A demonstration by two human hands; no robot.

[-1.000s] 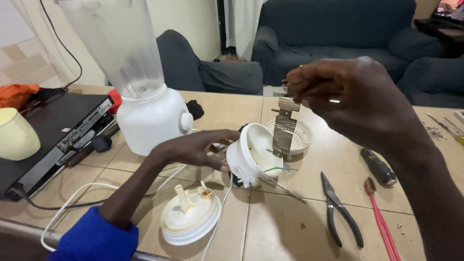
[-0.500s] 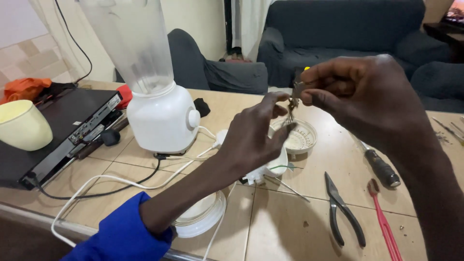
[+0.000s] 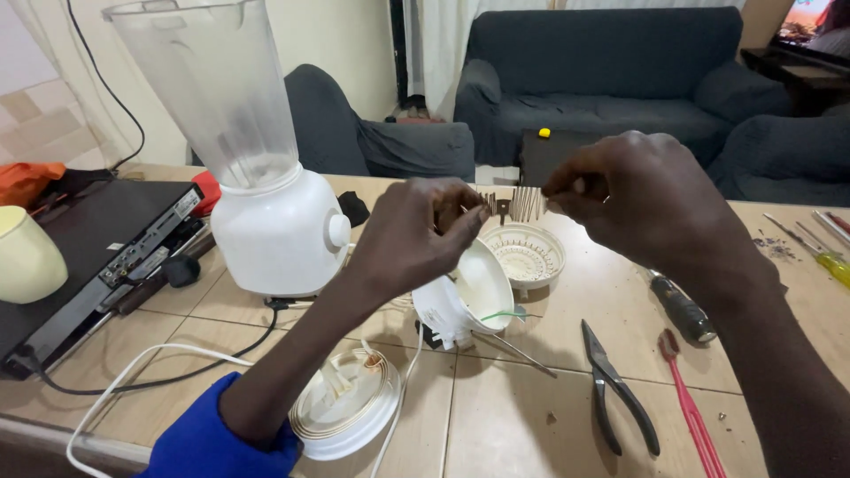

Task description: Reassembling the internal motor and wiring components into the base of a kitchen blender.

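Both hands are raised above the tiled table (image 3: 496, 416) and pinch a small metal part with comb-like fins (image 3: 518, 204) between them. My left hand (image 3: 416, 235) grips its left end with fingertips, and my right hand (image 3: 642, 199) grips its right end. Under the hands lies an opened white appliance housing (image 3: 460, 296) tipped on its side, with a green wire and a cord coming out. A white perforated round piece (image 3: 529, 255) sits just behind it. A round white cover with a coiled strip (image 3: 345, 403) lies near my left forearm.
A white blender with a clear jar (image 3: 266, 186) stands at the left, beside a black player box (image 3: 84, 257) and a pale cup (image 3: 22, 257). Pliers (image 3: 615, 389), a red-handled tool (image 3: 686, 403) and a black-handled screwdriver (image 3: 677, 305) lie at the right. Dark sofas stand behind.
My left hand rose from the white housing on the table and took hold of the metal part that my right hand was holding up. The part now lies sideways between both hands.
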